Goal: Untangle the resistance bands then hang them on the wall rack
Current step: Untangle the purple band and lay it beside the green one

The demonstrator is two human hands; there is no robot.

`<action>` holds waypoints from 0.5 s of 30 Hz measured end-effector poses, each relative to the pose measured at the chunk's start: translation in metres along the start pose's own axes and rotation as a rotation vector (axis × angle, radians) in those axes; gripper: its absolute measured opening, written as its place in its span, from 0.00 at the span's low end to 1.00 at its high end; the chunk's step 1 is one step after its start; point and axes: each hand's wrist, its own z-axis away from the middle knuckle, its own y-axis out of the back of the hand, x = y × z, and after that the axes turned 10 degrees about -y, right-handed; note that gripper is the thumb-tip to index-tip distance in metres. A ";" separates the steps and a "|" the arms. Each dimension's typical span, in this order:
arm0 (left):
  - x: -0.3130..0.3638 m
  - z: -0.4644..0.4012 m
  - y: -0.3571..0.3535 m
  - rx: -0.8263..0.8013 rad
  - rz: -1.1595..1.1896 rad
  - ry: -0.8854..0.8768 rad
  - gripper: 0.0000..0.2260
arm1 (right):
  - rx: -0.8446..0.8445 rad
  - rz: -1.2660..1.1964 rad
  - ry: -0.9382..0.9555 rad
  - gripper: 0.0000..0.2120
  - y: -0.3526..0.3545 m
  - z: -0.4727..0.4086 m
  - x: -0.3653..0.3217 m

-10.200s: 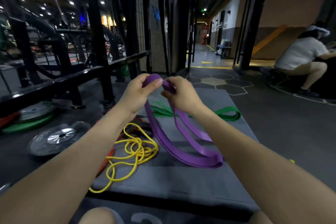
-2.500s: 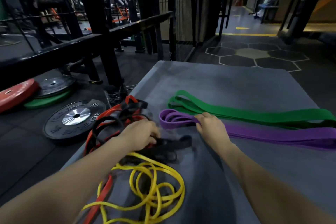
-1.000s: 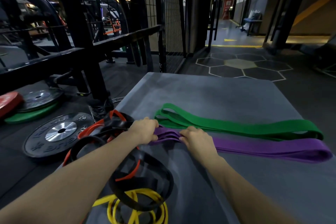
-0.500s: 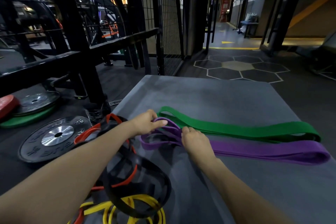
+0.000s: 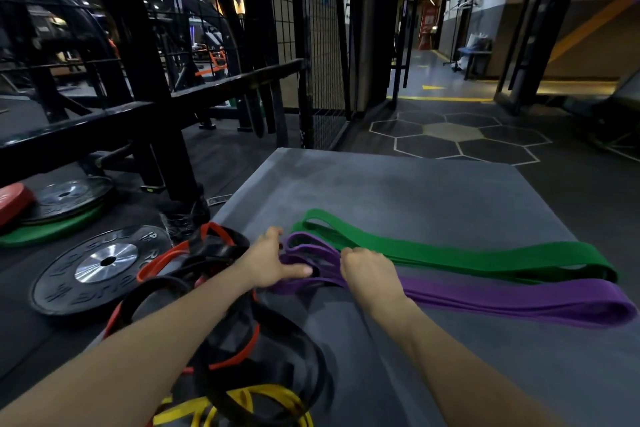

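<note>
Lowered from both raised hands, the purple band [image 5: 502, 298] now lies folded on the mat [image 5: 415, 191].
The left hand [image 5: 273, 260] lays straight fingers on its looped end, and the right hand [image 5: 367, 267] curls round it. The green band [image 5: 467, 253] lies folded alongside. The black band [image 5: 225, 248], red band [image 5: 161, 262] and yellow band [image 5: 273, 395] sit tangled. No rack is in view, so I judge the hanging remains to do.

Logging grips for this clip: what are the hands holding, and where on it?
The right hand grips the purple band near its looped end; the left hand touches that end, grip unclear.
</note>
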 end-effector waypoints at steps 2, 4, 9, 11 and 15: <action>0.002 0.006 0.000 -0.015 -0.067 -0.005 0.46 | -0.007 0.006 -0.015 0.12 0.000 -0.001 -0.001; 0.008 0.011 0.001 0.023 -0.038 -0.062 0.42 | -0.016 0.001 -0.032 0.13 0.000 -0.002 -0.001; 0.009 0.027 0.003 0.002 -0.099 -0.230 0.34 | 0.025 -0.037 -0.056 0.12 -0.003 -0.001 0.001; 0.004 0.033 0.004 0.022 -0.163 -0.239 0.31 | 0.029 -0.019 -0.029 0.12 -0.002 0.000 -0.001; -0.002 0.036 0.002 0.140 -0.298 -0.299 0.26 | 0.043 0.010 0.089 0.11 -0.009 0.007 0.003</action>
